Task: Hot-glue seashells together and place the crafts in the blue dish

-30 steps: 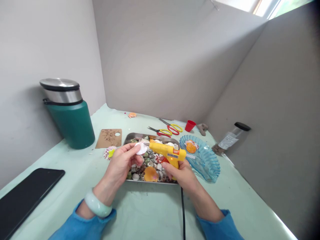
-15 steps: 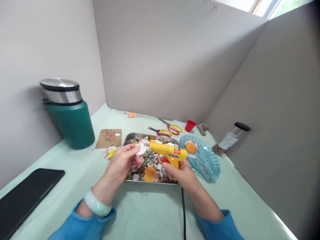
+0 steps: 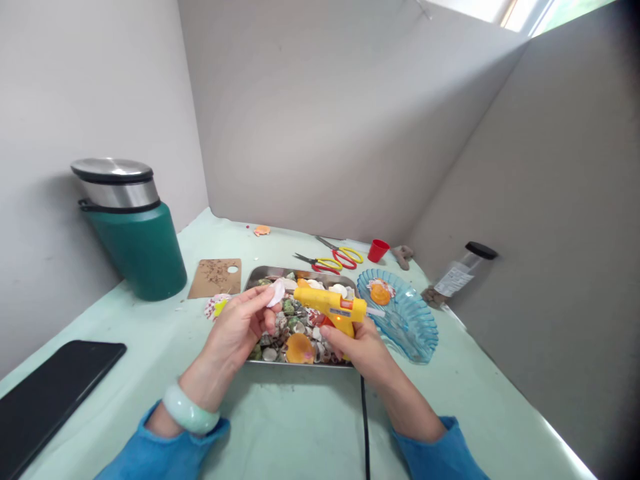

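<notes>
Seashell (image 3: 277, 293), white, thin, rounded, pinched by its edge in our left hand (image 3: 237, 327), above rectangular silver metal tray (image 3: 260, 271) of mixed shells (image 3: 299, 327); probably light, stiff, brittle, so we judge gentle rim hold best. Our right hand (image 3: 361, 347) wraps grip of yellow plastic glue gun (image 3: 323, 303): likely light, rigid; tip perhaps hot, better avoided.

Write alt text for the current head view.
A left hand pinches a pale shell near the nozzle of a yellow glue gun in the right hand, over a metal tray of shells. A blue dish lies to the right, a green bottle stands left.
</notes>
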Tool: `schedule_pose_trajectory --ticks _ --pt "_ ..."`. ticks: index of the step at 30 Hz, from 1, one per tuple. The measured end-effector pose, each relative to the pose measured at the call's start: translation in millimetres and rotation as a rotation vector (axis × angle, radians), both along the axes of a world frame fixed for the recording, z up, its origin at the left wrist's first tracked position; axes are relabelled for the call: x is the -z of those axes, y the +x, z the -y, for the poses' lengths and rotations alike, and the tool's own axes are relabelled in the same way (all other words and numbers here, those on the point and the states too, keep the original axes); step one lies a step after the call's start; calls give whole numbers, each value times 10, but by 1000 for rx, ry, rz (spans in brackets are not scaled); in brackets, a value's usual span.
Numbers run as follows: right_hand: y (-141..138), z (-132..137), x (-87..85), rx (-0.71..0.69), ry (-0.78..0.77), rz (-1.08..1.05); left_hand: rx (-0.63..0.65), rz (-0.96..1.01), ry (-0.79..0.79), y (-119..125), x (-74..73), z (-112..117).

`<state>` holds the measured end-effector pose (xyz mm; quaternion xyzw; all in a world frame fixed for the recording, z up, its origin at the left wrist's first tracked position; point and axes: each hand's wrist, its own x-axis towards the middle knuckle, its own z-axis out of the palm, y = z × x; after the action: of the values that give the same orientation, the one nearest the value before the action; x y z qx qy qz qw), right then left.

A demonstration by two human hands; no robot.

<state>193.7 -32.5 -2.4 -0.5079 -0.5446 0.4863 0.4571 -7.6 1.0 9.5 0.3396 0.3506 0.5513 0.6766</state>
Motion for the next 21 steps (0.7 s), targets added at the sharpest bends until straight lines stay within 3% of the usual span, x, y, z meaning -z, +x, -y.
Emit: schedule_pose_trajectory --ticks 21 --pt "-2 4 17 -2 23 -13 -39 -19 -18 3 -7 10"
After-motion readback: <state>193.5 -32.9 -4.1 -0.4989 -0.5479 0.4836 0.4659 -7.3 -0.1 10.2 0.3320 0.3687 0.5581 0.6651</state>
